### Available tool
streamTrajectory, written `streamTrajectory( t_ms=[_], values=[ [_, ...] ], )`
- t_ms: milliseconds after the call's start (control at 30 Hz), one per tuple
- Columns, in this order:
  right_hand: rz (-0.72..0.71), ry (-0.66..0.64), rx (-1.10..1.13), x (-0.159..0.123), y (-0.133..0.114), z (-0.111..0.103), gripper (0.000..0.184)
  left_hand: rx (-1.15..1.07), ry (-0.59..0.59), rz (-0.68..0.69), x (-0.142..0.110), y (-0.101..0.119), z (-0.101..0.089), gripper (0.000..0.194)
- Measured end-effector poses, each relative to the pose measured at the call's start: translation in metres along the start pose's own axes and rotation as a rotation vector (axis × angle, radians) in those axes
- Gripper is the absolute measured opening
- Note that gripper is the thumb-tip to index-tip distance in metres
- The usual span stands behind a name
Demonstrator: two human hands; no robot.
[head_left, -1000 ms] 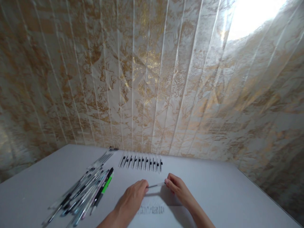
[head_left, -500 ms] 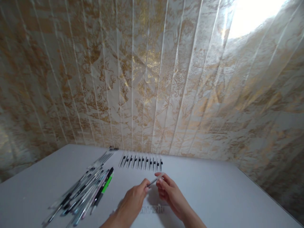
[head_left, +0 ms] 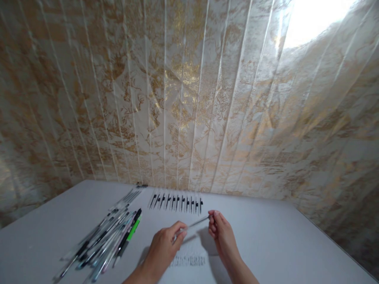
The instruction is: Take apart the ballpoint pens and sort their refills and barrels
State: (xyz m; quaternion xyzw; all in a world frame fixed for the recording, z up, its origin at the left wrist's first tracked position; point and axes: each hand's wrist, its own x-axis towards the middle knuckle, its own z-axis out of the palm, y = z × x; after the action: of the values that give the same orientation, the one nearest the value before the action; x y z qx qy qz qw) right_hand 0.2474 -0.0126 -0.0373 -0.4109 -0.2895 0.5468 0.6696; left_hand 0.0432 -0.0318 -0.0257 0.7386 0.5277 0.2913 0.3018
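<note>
While the thin stick (head_left: 199,222) spans the gap between your hands above the white table (head_left: 275,240), go light and in line so it doesn't bend. Left hand (head_left: 164,244) pinches its near-left end, right hand (head_left: 222,232) its far-right end. Can't tell if it's one piece. Work clear of the left pen pile (head_left: 102,240) and the far row of black-and-clear pieces (head_left: 178,203).

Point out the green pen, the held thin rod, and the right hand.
Green pen (head_left: 132,231), head view: its green section.
Thin rod (head_left: 199,222), head view: middle of exposed shaft.
Right hand (head_left: 221,230), head view: middle of the hand.
</note>
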Motion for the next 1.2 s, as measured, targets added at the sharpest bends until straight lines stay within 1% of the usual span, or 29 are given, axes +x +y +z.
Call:
streamTrajectory(
  t_ms=[100,133,167,233,300,333,400,500,600,700,733,800,833,867,933,1000,1100,1200],
  values=[
    [-0.177,0.175,0.037,0.016,-0.027,-0.024,0.043,-0.124,-0.046,0.010,-0.001,0.001,0.002,0.030],
    [-0.204,0.200,0.026,0.019,-0.035,-0.031,0.042,-0.192,-0.048,0.019,-0.001,0.002,0.004,0.031],
    [-0.179,0.180,-0.012,0.020,-0.040,-0.036,0.042,-0.267,-0.054,0.021,-0.002,0.002,0.007,0.032],
    [-0.035,0.046,-0.136,0.018,-0.041,-0.037,0.044,-0.419,-0.095,0.003,-0.003,0.005,0.014,0.032],
    [0.115,-0.119,-0.256,0.011,-0.031,-0.026,0.048,-0.557,-0.165,-0.025,-0.006,0.008,0.021,0.034],
    [0.144,-0.171,-0.292,0.007,-0.024,-0.019,0.050,-0.619,-0.201,-0.033,-0.008,0.009,0.025,0.036],
    [0.153,-0.215,-0.312,-0.001,-0.010,-0.002,0.054,-0.697,-0.246,-0.025,-0.011,0.011,0.032,0.041],
    [0.124,-0.222,-0.248,-0.011,0.004,0.013,0.054,-0.756,-0.255,-0.048,-0.011,0.008,0.044,0.047],
    [0.150,-0.294,-0.246,-0.021,0.015,0.015,0.053,-0.826,-0.243,-0.113,-0.008,-0.001,0.056,0.048],
    [0.184,-0.416,-0.367,-0.020,0.024,0.012,0.053,-0.843,-0.221,-0.073,-0.006,-0.005,0.062,0.053],
    [0.182,-0.435,-0.418,-0.016,0.024,0.011,0.052,-0.807,-0.218,-0.046,-0.006,-0.005,0.061,0.054],
    [0.159,-0.414,-0.596,0.001,0.017,0.006,0.050,-0.692,-0.212,-0.008,-0.007,-0.004,0.057,0.056],
    [0.141,-0.379,-0.720,0.013,0.010,0.003,0.047,-0.635,-0.209,0.003,-0.008,-0.004,0.054,0.057],
    [0.116,-0.325,-0.914,0.027,0.002,0.000,0.045,-0.589,-0.213,0.008,-0.009,-0.003,0.050,0.057],
    [0.102,-0.268,-1.053,0.055,-0.014,-0.007,0.038,-0.553,-0.224,-0.005,-0.009,-0.003,0.046,0.054],
    [0.078,-0.224,-1.167,0.080,-0.023,-0.011,0.032,-0.542,-0.233,-0.021,-0.009,-0.004,0.045,0.049],
    [0.044,-0.189,-1.329,0.105,-0.022,-0.010,0.024,-0.544,-0.220,-0.030,-0.007,-0.008,0.047,0.044],
    [0.012,-0.178,-1.472,0.115,-0.011,-0.005,0.022,-0.554,-0.202,-0.028,-0.006,-0.012,0.049,0.044]
  ],
)
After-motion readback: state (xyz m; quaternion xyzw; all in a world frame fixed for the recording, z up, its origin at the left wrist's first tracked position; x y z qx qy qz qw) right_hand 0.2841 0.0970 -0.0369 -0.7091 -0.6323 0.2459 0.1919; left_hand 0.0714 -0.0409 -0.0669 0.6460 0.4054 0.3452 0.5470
